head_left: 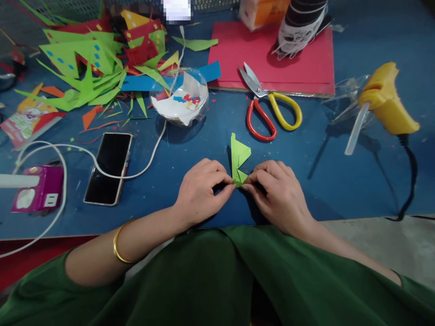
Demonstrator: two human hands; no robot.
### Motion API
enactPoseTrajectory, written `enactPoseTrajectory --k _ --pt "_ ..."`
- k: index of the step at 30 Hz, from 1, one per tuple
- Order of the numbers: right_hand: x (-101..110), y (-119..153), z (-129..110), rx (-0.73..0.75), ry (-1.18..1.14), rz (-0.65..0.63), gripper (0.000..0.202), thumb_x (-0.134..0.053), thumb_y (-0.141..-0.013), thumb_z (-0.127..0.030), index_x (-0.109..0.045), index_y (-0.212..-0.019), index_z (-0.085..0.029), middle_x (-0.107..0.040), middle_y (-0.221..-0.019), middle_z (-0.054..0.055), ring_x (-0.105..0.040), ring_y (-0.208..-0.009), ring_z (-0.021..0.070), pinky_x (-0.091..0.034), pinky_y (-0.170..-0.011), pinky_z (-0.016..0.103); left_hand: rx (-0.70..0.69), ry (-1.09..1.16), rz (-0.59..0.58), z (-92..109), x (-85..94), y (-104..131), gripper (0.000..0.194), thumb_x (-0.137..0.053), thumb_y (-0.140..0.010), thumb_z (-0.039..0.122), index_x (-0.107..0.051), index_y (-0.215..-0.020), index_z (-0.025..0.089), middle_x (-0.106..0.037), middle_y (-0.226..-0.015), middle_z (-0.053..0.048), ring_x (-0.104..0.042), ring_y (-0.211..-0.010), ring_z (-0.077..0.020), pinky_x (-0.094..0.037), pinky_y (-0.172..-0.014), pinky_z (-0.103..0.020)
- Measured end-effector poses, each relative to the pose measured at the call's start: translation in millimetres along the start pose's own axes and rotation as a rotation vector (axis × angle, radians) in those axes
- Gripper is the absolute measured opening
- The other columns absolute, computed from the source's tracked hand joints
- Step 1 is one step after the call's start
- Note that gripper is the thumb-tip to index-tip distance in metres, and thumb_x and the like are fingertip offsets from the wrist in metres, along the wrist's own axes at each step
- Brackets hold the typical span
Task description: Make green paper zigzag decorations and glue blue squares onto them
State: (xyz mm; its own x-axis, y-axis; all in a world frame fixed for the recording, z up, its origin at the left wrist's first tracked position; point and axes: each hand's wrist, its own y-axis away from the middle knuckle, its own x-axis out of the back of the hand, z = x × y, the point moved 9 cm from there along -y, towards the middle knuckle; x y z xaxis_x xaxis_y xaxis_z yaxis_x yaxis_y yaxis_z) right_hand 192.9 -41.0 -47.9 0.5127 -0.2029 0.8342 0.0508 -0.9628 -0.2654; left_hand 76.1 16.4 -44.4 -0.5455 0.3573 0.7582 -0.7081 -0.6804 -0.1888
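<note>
A small light-green paper piece (239,151), creased and folded with a notch in its right side, is pinched at its lower end near the table's front edge. My left hand (205,190) grips its lower left corner between thumb and forefinger. On the opposite side, my right hand (279,192) pinches the lower right corner. Both sets of fingertips hide part of the bottom fold. Beyond the paper lie scissors (258,92) with one red and one yellow handle, their blades slightly apart and touched by neither hand.
A yellow glue gun (384,97) stands at right, its black cord trailing off the front edge. Red paper sheets (224,50) lie behind, bearing a thread spool (301,27). A clear bowl (204,97) holds paper bits. Left are green cutouts (91,86), a phone (109,165) and a white cable (159,145).
</note>
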Motion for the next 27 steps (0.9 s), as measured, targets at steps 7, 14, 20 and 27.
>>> enactPoseTrajectory --k 7,14,20,27 --pt "2.0 -0.7 2.1 -0.007 -0.057 0.004 0.015 -0.063 -0.094 -0.027 -0.066 -0.082 -0.017 -0.063 -0.087 0.008 -0.055 -0.08 0.0214 -0.038 -0.069 0.037 0.008 0.038 0.043 -0.3 2.1 -0.3 0.013 -0.075 -0.085 0.026 -0.069 -0.076 0.018 -0.068 -0.078 -0.001 -0.057 -0.075 -0.0164 -0.045 -0.07 -0.031" --pt "3.0 -1.3 2.5 -0.011 -0.096 0.003 0.015 -0.064 -0.093 -0.025 -0.068 -0.083 -0.016 -0.064 -0.087 0.008 -0.055 -0.08 0.0211 -0.039 -0.07 0.037 0.038 0.025 0.056 -1.8 1.9 0.5 0.01 -0.073 -0.086 0.02 -0.069 -0.077 0.018 -0.068 -0.08 -0.002 -0.058 -0.078 -0.0163 -0.045 -0.072 -0.031" --pt "2.4 -1.8 2.0 -0.019 -0.062 0.004 0.019 -0.061 -0.095 -0.029 -0.066 -0.082 -0.016 -0.063 -0.086 0.008 -0.055 -0.08 0.022 -0.039 -0.069 0.038 0.032 -0.071 0.054 -1.2 -0.8 0.9 0.009 -0.07 -0.088 0.021 -0.07 -0.079 0.018 -0.066 -0.081 -0.002 -0.058 -0.079 -0.0175 -0.044 -0.072 -0.033" --pt "1.8 -1.0 3.2 -0.029 -0.043 0.002 0.017 -0.061 -0.095 -0.028 -0.064 -0.083 -0.017 -0.063 -0.088 0.008 -0.058 -0.084 0.023 -0.041 -0.072 0.038 0.039 -0.104 0.068 0.7 0.1 0.6 0.012 -0.068 -0.088 0.02 -0.067 -0.076 0.019 -0.066 -0.079 -0.002 -0.058 -0.078 -0.0178 -0.044 -0.072 -0.034"
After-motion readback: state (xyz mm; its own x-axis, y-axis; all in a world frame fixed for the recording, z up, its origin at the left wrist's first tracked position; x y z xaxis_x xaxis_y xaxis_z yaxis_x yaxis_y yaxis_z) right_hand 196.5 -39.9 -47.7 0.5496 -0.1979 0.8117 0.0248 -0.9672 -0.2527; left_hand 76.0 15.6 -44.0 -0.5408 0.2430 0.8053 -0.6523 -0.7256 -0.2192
